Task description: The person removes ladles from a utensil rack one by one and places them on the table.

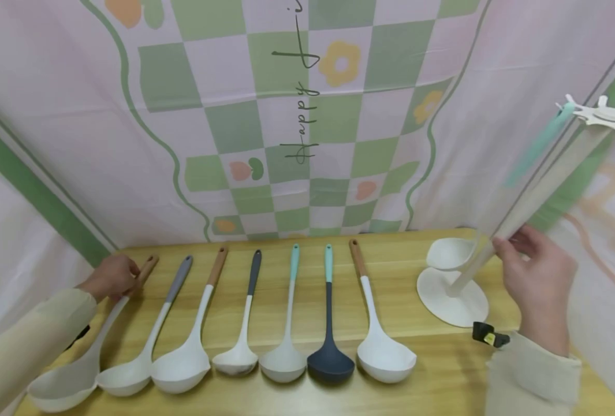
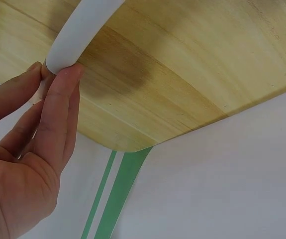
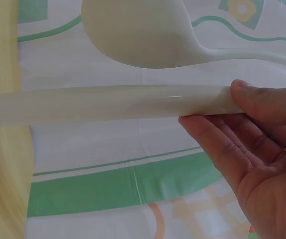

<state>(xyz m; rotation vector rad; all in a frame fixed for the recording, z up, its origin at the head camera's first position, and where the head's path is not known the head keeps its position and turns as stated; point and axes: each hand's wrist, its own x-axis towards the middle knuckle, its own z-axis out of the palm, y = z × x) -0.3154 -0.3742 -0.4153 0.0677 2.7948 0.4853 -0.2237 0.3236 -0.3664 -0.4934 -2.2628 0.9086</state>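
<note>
At the far left my left hand (image 1: 111, 276) pinches the brown handle of a white ladle (image 1: 65, 381). In the left wrist view, thumb and fingertips meet where the brown handle joins the white shaft (image 2: 80, 37). On the right, my right hand (image 1: 538, 280) grips the pole of a white utensil stand (image 1: 559, 167), thumb on one side and fingers on the other, as the right wrist view also shows on the pole (image 3: 108, 104). From its hooked top (image 1: 608, 115) hangs a ladle with a teal handle (image 1: 538, 147); its pale bowl (image 1: 450, 254) is above the round base (image 1: 437, 297).
A row of several ladles lies across the wooden table (image 1: 442, 370), handles pointing away, including a grey-handled one (image 1: 125, 378), a dark-bowled one (image 1: 330, 364) and a white, brown-handled one (image 1: 387, 358). A checkered cloth (image 1: 286, 115) hangs behind the table.
</note>
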